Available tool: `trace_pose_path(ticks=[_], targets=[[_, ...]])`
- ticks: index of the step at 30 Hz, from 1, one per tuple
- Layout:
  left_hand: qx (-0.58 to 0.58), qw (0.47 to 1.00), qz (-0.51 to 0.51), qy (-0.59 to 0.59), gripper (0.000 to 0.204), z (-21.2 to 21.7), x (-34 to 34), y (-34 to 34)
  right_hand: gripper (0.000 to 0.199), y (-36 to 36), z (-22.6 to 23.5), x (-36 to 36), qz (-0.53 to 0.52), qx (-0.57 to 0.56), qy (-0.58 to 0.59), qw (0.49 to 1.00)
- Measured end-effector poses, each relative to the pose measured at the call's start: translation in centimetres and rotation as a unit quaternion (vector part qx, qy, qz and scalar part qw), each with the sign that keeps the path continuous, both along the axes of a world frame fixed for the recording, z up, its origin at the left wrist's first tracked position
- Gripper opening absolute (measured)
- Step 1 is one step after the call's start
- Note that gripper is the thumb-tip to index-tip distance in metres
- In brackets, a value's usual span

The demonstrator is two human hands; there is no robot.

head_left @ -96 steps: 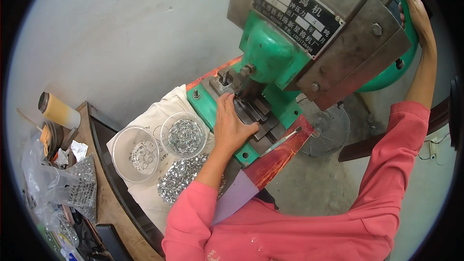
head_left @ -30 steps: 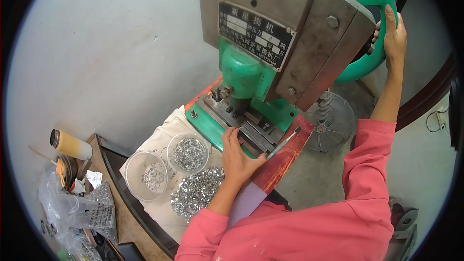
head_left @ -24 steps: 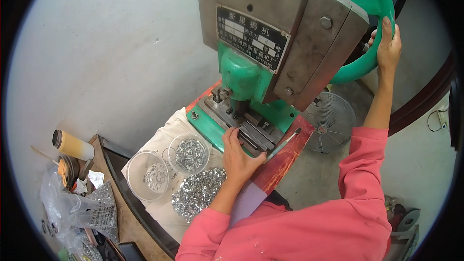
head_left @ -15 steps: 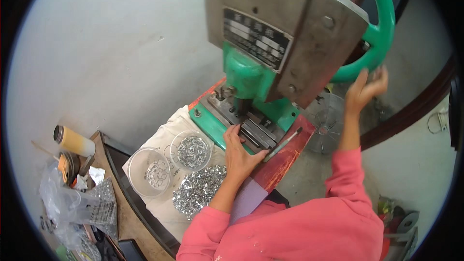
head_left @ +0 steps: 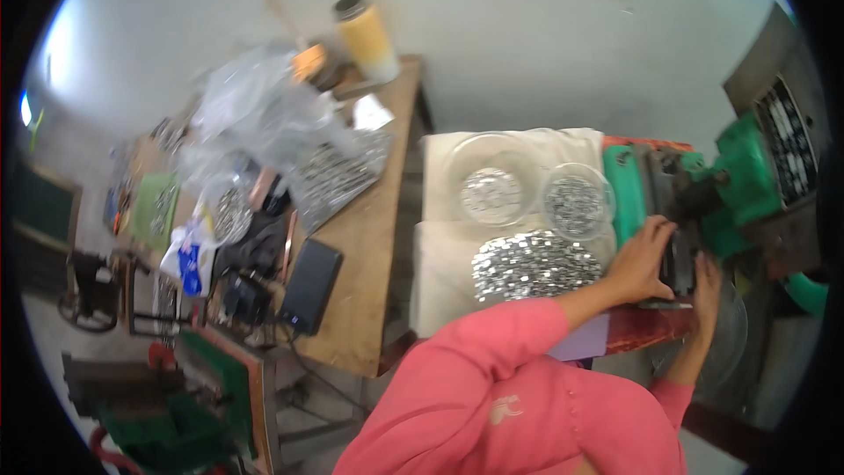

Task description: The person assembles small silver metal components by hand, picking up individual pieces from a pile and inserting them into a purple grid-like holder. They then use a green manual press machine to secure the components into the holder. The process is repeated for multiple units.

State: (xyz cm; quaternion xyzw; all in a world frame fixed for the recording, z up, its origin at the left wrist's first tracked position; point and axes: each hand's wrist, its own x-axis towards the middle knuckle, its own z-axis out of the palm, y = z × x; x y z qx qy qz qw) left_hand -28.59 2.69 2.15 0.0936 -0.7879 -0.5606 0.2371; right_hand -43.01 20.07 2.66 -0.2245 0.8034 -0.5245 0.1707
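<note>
My left hand [head_left: 643, 259] rests against the near part of a steel die block [head_left: 679, 259] on the bed of a green hand press [head_left: 734, 167]. Its thumb and fingers are spread apart along the block. On the block's other side is my right hand [head_left: 707, 292], its fingers stretched out and reaching up along the edge. Blur hides whether a small part lies under either hand. Left of the press stand a clear tub [head_left: 576, 200] full of small silvery metal pieces and a larger clear tub [head_left: 450, 178] with fewer. A pile of shiny metal pieces [head_left: 532, 266] lies before them.
A cream cloth [head_left: 435, 277] covers the press stand's left part. A wooden table [head_left: 352, 334] farther left carries a plastic bag of metal pieces [head_left: 338, 171], a black phone [head_left: 312, 286] and a yellow bottle [head_left: 367, 40]. Another green machine [head_left: 167, 413] stands at lower left.
The view has swung left, so the press now sits at the right edge. My right hand has left the green handwheel and come down to the die block beside my left hand.
</note>
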Motion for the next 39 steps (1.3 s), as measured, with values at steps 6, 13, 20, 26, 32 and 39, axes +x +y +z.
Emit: trace_pose_path(ticks=[6,13,20,26,32,39], targets=[[-0.007,0.999,0.037,0.033,0.116,-0.8,-0.3,0.5,0.046,-0.2,-1.2,-2.8,-0.009,-0.015,-0.033,0.999],[-0.004,0.999,0.041,0.022,0.115,-0.8,-0.7,0.5,0.055,0.2,-1.4,-3.0,-0.004,-0.058,-0.072,0.996],[-0.008,0.999,0.041,0.028,0.113,-0.8,-0.8,0.4,0.046,0.9,-2.0,-3.6,-0.013,-0.073,-0.045,0.996],[-0.002,0.999,0.029,0.016,0.110,-0.6,-0.6,0.2,0.033,3.4,0.3,2.6,0.063,0.168,0.338,0.924],[-0.013,1.000,0.001,0.005,0.110,-0.6,-0.6,-0.3,0.027,-0.1,2.9,8.7,0.025,0.199,0.360,0.911],[0.054,0.996,-0.016,0.074,0.082,-0.6,2.7,0.5,0.021,2.1,2.9,10.2,0.016,0.187,0.442,0.877]])
